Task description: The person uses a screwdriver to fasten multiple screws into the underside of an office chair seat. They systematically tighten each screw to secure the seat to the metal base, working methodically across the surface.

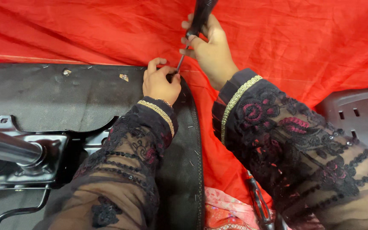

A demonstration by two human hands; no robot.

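- Screwdriver [194,30] up near top centre, black handle, thin metal shaft running down and a bit left to the rim of the upturned chair seat [77,96]; long axis steep, tip end low-left, handle end high-right and cut off by the top edge of the view.
- Right hand [209,49] wrapped shut round the lower handle, fingers curled tight, forefinger reaching down toward the shaft.
- Left hand [160,81] closed into a loose fist on the seat's rim, thumb and fingertips pinched right at the screwdriver tip; can't make out whether something small sits pinched in there, too hidden by the fingers.
- Tip itself tucked behind the left fingers, so contact point hard to see.
- Both wrists in black lace sleeves [277,127] with gold trim and dark red flowers.
- Seat underside black fabric, stapled along the curved edge, lying flat across the left half.
- Metal bracket [43,157] and a shiny tube [5,147] bolted at lower left, tube running off the left edge.
- Red cloth [303,38] spread beneath everything, crumpled.
- Black slotted plastic piece [358,113] at far right, only partly in view.
- Another tool [258,200] with a dark handle lying on the cloth between the forearms, bottom cut off.
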